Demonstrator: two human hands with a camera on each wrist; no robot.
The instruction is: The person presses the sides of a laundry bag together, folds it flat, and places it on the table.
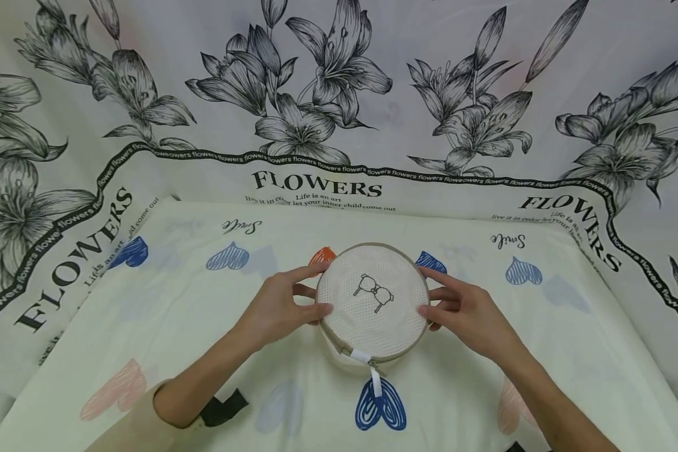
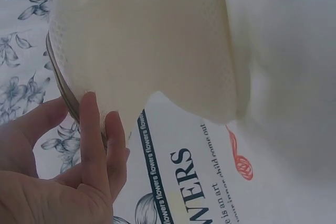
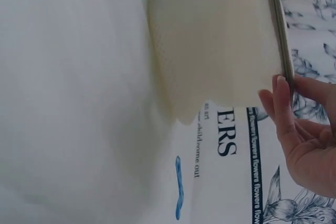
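A round white mesh laundry bag (image 1: pixel 373 295) stands on the cloth, its lid facing up with a small dark line drawing on it. A grey-brown zipper runs round the lid's rim, and a white pull tab (image 1: pixel 376 382) hangs at the near side. My left hand (image 1: pixel 279 304) pinches the rim from the left, thumb on top. At the opposite side of the rim, my right hand (image 1: pixel 468 311) pinches it between thumb and fingers. Both wrist views show the bag's soft, pale side wall (image 2: pixel 142 40) sagging below the zipper (image 3: pixel 281 30).
A pale cloth (image 1: pixel 164 326) printed with hearts covers the table. Behind and at both sides hangs a white curtain (image 1: pixel 418 144) with black flowers and lettering. A black strip (image 1: pixel 225 408) lies by the left forearm.
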